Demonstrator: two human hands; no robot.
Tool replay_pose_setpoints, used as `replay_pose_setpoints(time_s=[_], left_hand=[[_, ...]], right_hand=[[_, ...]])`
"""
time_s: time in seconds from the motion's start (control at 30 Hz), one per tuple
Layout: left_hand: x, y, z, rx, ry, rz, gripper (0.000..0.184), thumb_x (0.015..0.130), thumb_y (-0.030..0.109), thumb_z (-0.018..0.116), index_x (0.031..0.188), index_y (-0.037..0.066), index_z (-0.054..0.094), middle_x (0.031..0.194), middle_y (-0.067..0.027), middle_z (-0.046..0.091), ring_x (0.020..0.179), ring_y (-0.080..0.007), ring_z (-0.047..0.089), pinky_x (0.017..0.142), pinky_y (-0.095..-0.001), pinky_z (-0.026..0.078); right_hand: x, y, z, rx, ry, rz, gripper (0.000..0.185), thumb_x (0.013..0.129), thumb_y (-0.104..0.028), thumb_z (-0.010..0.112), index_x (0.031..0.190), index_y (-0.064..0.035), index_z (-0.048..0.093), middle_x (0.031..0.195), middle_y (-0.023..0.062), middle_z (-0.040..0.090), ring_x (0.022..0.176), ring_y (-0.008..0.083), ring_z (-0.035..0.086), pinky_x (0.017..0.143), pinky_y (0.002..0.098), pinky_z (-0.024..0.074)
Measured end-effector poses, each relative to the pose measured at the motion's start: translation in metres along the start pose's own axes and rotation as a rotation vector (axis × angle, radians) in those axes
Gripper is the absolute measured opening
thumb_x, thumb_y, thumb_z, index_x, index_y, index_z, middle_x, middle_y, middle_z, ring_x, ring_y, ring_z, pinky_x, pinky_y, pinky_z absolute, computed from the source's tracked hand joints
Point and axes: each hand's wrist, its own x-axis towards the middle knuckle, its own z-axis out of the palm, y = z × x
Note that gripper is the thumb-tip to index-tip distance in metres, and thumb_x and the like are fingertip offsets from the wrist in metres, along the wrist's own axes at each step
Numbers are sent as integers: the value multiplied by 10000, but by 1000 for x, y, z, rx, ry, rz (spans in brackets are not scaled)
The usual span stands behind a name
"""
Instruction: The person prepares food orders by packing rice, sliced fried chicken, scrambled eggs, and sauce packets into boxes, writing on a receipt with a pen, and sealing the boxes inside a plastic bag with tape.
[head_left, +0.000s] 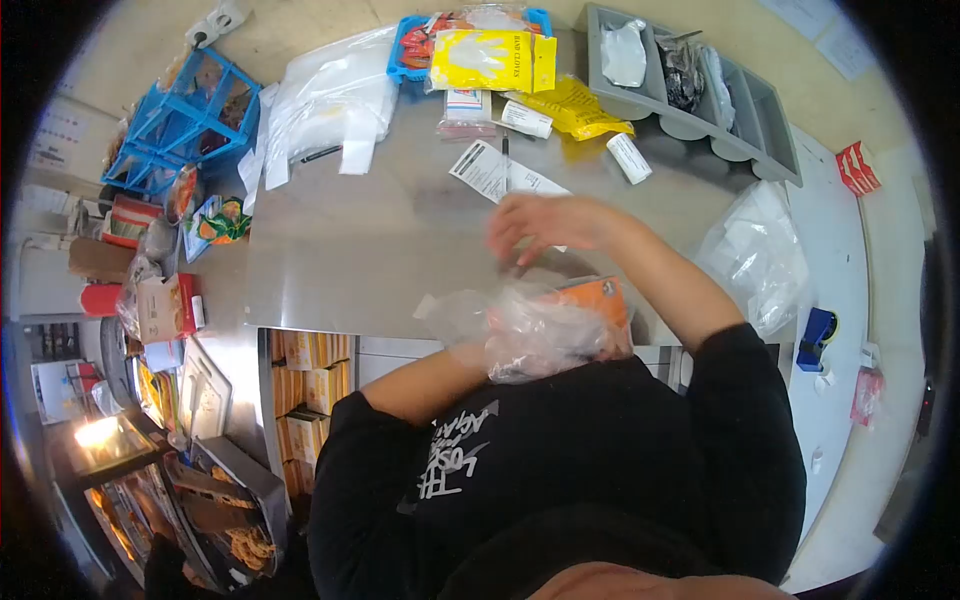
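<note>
A crinkled clear plastic bag (545, 335) is bunched up against the front of my black shirt, at the near edge of the steel table. My left hand (607, 348) is wrapped in the bag and grips it; most of its fingers are hidden by the plastic. An orange printed packet (597, 297) shows at the bag's right side, partly covered by it. Above the bag, my right hand (535, 225) hangs over the table with bent fingers apart, smeared by motion and holding nothing that I can see. Just beyond it lie a printed receipt (482, 170) and a black pen (506, 160).
At the back stand a blue basket (408, 66), a yellow hand gloves pack (485, 62) and a grey compartment tray (700, 105). White plastic bags (340, 85) lie far left; another clear bag (760, 255) is at right. A person's hand (190, 572) shows at lower left.
</note>
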Motion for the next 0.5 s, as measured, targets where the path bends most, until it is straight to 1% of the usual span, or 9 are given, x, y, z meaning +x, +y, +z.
replay_pose_setpoints(time_s=[0.07,0.13,0.17,0.23,0.27,0.3,0.37,0.47,0.5], left_hand=[[3,5,0,27,-57,-36,273,759,308,564,900,76,586,856,-111,574,862,-215,545,785,-374,413],[0,1,-2,259,100,-59,224,740,286,573,841,88,603,801,-91,578,822,-223,554,758,-384,420],[-5,-18,-4,337,185,-3,193,731,265,575,806,88,596,767,-95,571,759,-229,548,718,-375,428],[-18,-61,-7,482,372,110,137,714,223,580,736,87,581,697,-101,558,632,-240,536,638,-357,445],[-22,-70,-13,558,474,168,115,706,202,582,701,87,574,662,-104,551,568,-246,530,598,-348,454],[-28,-70,-24,599,654,9,90,706,170,578,709,80,573,668,-93,550,544,-238,534,562,-335,451],[-36,-54,-44,662,833,-150,66,707,139,574,717,74,572,673,-81,549,521,-229,538,527,-321,448],[-61,-44,-56,-234,1405,-491,37,678,94,593,693,62,583,655,-56,563,531,-235,555,525,-309,445],[-98,-81,-55,-515,1110,-466,63,678,122,606,717,73,598,712,-77,584,562,-215,543,550,-308,441]], right_hand=[[17,37,11,198,127,4,410,697,-129,617,1092,-58,535,1005,57,574,978,216,520,899,349,371],[34,45,30,-344,-260,175,451,675,-83,622,1109,-51,504,971,47,552,937,197,523,866,316,398],[30,41,21,-347,-263,156,451,675,-83,622,1109,-51,504,971,47,552,937,197,523,866,316,398],[5,16,-2,-166,351,257,382,734,-74,595,1098,-60,480,934,64,528,886,195,527,789,312,443],[-3,26,1,-171,328,250,382,734,-74,595,1098,-60,480,934,64,528,886,195,527,789,312,443],[-8,43,12,-77,780,110,380,737,-166,623,1075,-45,499,904,90,537,876,196,526,770,317,439],[-14,43,45,36,1218,-68,408,740,-258,652,1052,-30,519,874,115,546,865,197,525,751,323,436],[-30,21,79,-221,1094,-194,400,730,-259,664,1023,-26,522,842,93,543,812,205,530,713,342,435],[-42,19,63,-172,1007,-69,371,733,-274,663,983,-30,536,844,90,544,820,207,528,710,342,433]])
